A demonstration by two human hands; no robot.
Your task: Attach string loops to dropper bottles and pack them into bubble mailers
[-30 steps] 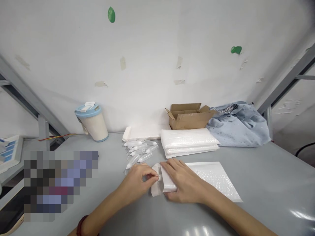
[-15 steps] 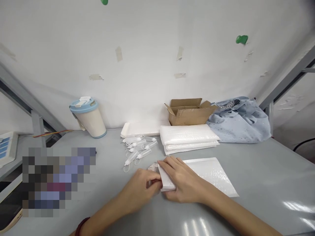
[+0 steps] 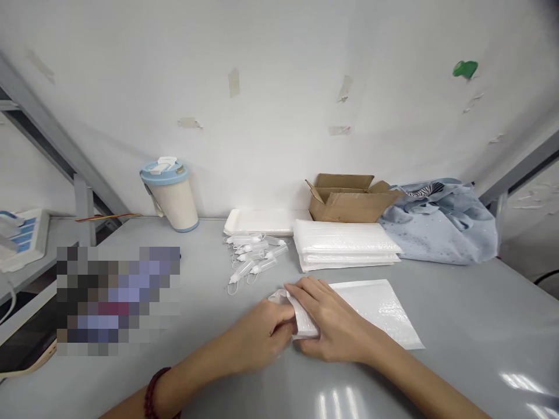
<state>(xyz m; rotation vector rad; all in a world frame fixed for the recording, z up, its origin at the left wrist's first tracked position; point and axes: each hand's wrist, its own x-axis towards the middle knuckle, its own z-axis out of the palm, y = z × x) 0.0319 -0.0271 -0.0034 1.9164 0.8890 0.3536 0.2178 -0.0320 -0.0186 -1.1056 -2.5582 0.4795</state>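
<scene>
You held a folded white packet (image 3: 304,319) between your two hands, at about 12 o'clock from your left hand and about 9 o'clock from your right. Its long axis ran from about 11 to 5 o'clock. Your right hand (image 3: 336,314) was the nearer, closed narrow around the packet with the fingers laid over its top and the thumb side under it. Your left hand (image 3: 257,334) was curled against the packet's near end, slightly blurred, so you could not tell whether it was gripping or only touching. A loose white paper flap (image 3: 277,297) stuck out at about 10 o'clock from the packet.

A flat white bubble mailer (image 3: 375,308) lay at about 2 o'clock from your right hand, its edge tucked under that hand. A bunch of clear plastic tubes (image 3: 255,259) with white looped cords sat at about 11 o'clock, near your fingers. Beyond them, toward 12 and 1 o'clock, were a stack of white mailers (image 3: 345,244), a white foam tray (image 3: 262,222) and an open cardboard box (image 3: 345,201). All of it rested on a grey table (image 3: 458,326).
</scene>
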